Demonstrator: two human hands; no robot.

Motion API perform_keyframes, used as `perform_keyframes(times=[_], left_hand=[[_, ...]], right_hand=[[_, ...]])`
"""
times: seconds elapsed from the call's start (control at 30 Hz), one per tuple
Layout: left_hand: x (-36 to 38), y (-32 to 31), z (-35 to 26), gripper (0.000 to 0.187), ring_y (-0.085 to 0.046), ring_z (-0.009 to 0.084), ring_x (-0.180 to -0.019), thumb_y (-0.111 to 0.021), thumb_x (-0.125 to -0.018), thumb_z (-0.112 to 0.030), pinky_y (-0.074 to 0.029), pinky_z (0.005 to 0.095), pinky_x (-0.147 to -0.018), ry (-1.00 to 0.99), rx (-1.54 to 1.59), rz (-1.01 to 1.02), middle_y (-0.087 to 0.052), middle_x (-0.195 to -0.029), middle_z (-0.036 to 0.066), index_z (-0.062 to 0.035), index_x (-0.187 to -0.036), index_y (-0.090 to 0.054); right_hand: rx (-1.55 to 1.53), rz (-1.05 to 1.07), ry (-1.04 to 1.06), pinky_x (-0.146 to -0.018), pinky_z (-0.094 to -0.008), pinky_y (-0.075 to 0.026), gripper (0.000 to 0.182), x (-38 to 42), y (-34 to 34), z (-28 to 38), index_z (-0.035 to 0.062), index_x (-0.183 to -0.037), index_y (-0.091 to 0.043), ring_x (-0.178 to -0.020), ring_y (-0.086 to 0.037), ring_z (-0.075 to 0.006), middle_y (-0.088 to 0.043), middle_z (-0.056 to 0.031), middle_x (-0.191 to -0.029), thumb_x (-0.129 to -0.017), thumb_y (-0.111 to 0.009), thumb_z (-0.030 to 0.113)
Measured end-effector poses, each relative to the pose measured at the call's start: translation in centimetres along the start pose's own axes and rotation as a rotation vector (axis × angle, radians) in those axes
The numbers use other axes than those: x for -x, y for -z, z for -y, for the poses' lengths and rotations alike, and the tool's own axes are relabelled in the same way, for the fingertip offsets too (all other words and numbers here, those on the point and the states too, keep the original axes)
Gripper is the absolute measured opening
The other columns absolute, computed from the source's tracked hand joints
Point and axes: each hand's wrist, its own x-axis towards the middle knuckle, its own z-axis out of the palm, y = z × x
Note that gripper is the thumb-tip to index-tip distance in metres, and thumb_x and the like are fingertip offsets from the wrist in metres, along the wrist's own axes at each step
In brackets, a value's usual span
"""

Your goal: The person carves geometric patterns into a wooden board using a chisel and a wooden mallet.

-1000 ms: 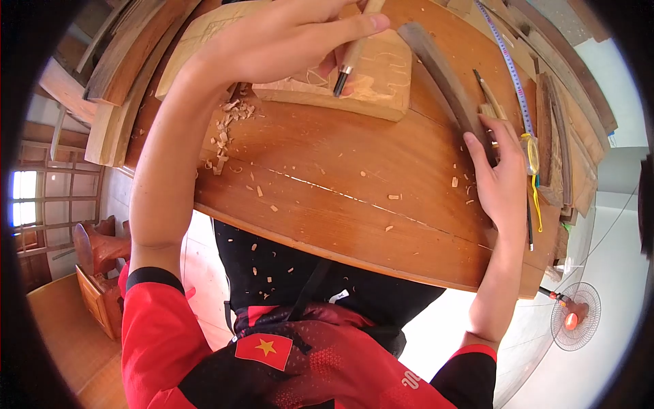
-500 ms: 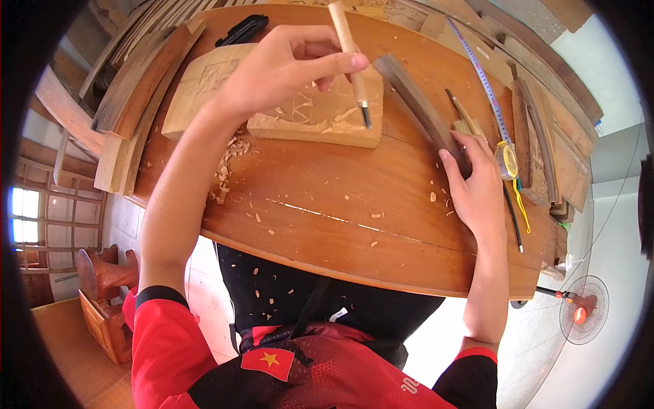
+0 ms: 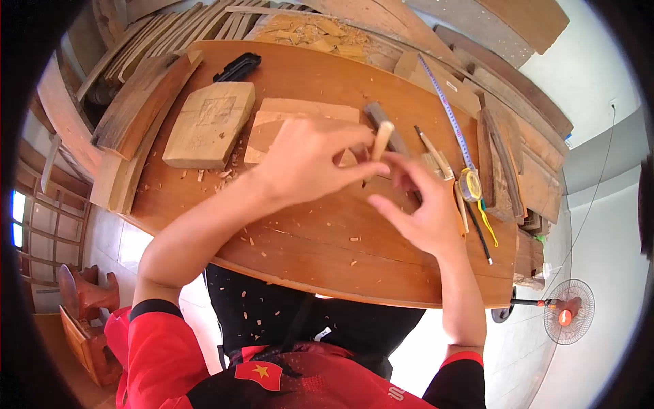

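Observation:
My left hand point(image 3: 310, 160) grips a chisel point(image 3: 383, 136) by its light wooden handle, in front of a partly covered carved board point(image 3: 306, 108). Close to the chisel, my right hand point(image 3: 426, 208) has its fingers spread and blurred, with nothing seen in it. Behind my right hand a dark grey wooden bar point(image 3: 377, 117) lies on the table, partly hidden. To the left rests a thick wooden block point(image 3: 211, 126) with faint drawn lines.
More chisels point(image 3: 436, 151), a tape measure point(image 3: 470, 184) with its blade out and a black pen-like rod point(image 3: 479, 233) lie at the right of the table point(image 3: 306, 238). A black case point(image 3: 237, 67) sits at the back left. Wood planks point(image 3: 139, 112) border the table.
My left hand has come down and toward the right with the chisel. My right hand has let go of the dark bar and moved left toward the chisel. The view has shifted.

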Motion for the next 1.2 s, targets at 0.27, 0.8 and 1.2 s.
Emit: perform_keyframes(times=[0.27, 0.8, 1.2], left_hand=[[-0.9, 3.5, 0.5, 0.050, -0.071, 0.0274, -0.102, -0.082, -0.082, -0.049, -0.056, 0.0400, -0.084, 0.167, -0.255, 0.249, -0.075, -0.110, 0.016, -0.0118, -0.115, -0.075], [0.6, 1.2, -2.4, 0.079, -0.058, 0.0324, -0.124, -0.071, -0.082, -0.067, -0.049, 0.0454, -0.101, 0.362, -0.558, 0.600, -0.061, -0.136, 0.013, -0.0113, -0.137, -0.065], [-0.2, 3.7, 0.8, 0.035, -0.069, 0.0301, -0.099, -0.085, -0.080, -0.038, -0.054, 0.0421, -0.089, -0.127, -0.199, 0.607, -0.076, -0.111, 0.008, -0.0085, -0.098, -0.079]], right_hand=[[-0.428, -0.026, -0.311, -0.058, -0.0259, -0.045, 0.016, 0.7, -1.6, -1.7, 0.0013, -0.100, -0.073, -0.063, -0.056, -0.0073, -0.067, 0.0017, -0.076, -0.092, -0.079, 0.015], [-0.746, -0.025, -0.386, -0.051, -0.0211, -0.048, 0.027, 0.9, -0.2, -3.9, -0.0005, -0.124, -0.067, -0.069, -0.064, -0.0084, -0.073, -0.0083, -0.094, -0.104, -0.063, 0.018], [-0.660, -0.034, -0.364, -0.055, -0.0200, -0.048, 0.020, 1.0, 0.8, -3.5, -0.0007, -0.114, -0.072, -0.067, -0.062, -0.0066, -0.073, -0.0061, -0.086, -0.101, -0.067, 0.014]])
